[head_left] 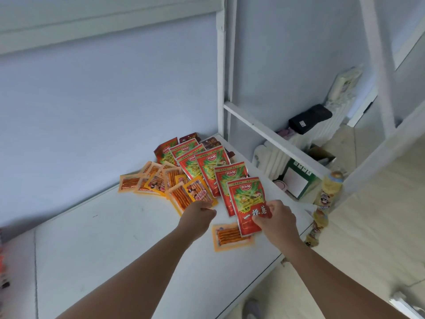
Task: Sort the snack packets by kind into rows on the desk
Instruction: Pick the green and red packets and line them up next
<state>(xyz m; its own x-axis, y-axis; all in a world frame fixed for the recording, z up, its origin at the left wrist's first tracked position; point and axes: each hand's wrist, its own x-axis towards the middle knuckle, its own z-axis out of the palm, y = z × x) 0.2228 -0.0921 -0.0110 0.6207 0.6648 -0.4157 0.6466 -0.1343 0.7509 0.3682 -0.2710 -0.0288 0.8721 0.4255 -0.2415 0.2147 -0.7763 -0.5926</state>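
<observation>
A white desk [110, 231] is set against a pale blue wall, with a white bed-frame ladder [226, 93] at its far corner. Red-and-green packets [212, 166] are laid overlapping in a row running toward that corner; smaller orange packets [158, 180] are heaped loosely to their left, and dark packets [210, 142] are half hidden behind. The nearest red packet [249, 203] is pinched at its lower edge by the right hand [276, 221], its fingers closed on it, and it overlaps a lone orange packet [232, 237] lying nearer the desk's edge. The left hand [200, 215] is curled at the orange heap; whether anything is gripped cannot be told. The red row appears nearly formed; next, the orange packets would need spreading into their own row. Large characters "一根葱" are readable on the held packet; the smaller brand logo is too blurred.
</observation>
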